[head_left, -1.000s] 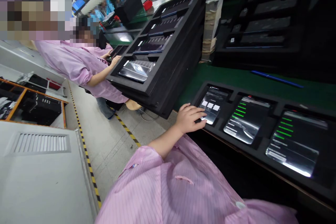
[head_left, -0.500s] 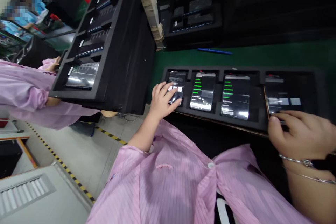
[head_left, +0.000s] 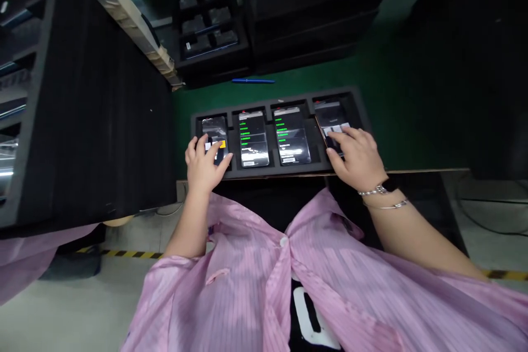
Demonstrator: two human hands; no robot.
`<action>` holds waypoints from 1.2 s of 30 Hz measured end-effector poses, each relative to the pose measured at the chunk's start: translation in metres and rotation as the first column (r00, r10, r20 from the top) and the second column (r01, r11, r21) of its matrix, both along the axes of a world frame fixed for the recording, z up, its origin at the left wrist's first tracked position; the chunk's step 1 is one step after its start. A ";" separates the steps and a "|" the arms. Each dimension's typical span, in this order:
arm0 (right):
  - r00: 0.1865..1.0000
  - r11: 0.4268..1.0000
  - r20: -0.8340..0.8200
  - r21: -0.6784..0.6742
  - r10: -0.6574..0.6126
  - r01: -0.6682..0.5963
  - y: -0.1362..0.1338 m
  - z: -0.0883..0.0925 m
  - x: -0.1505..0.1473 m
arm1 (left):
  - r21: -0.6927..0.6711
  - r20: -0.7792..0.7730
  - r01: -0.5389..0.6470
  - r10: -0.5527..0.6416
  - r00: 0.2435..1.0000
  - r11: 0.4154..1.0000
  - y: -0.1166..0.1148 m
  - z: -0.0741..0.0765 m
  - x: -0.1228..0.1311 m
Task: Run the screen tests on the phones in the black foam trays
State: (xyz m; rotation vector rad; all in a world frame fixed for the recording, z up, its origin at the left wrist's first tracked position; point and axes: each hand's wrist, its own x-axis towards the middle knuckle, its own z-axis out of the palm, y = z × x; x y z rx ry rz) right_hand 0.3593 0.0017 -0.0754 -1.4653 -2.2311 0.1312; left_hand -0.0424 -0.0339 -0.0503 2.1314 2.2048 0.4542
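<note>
Your left grip (head_left: 202, 165) lies open, fingertips on the left-end phone (head_left: 214, 129) at 1 o'clock. Your right grip (head_left: 357, 157) lies open on the right-end phone (head_left: 330, 115) at 10 o'clock, both in the foam tray (head_left: 280, 172), neither grasping. Keep your touches light and your fingers clear of the screens' text.

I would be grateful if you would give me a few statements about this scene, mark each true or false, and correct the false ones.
The left hand touches the leftmost phone in the tray. True.
The right hand touches the rightmost phone. True.
The blue pen lies in the tray. False: it lies on the green mat beyond the tray.
The watch is on the left wrist. False: it is on the right wrist.
The two middle phones show green lines. True.
</note>
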 end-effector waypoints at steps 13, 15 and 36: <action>0.981 0.976 -0.174 0.184 -0.081 0.114 -0.016 -0.017 0.017 | 0.129 0.118 -0.032 0.017 0.993 0.991 -0.014 -0.004 -0.006; 0.985 0.984 -0.155 0.144 -0.078 0.101 -0.021 -0.014 0.017 | 0.099 0.120 -0.068 0.056 0.991 0.993 -0.021 -0.006 -0.009; 0.979 0.987 -0.139 -0.036 0.151 -0.158 -0.026 0.006 -0.071 | 0.197 0.149 -0.096 0.067 0.987 0.976 -0.040 -0.030 -0.010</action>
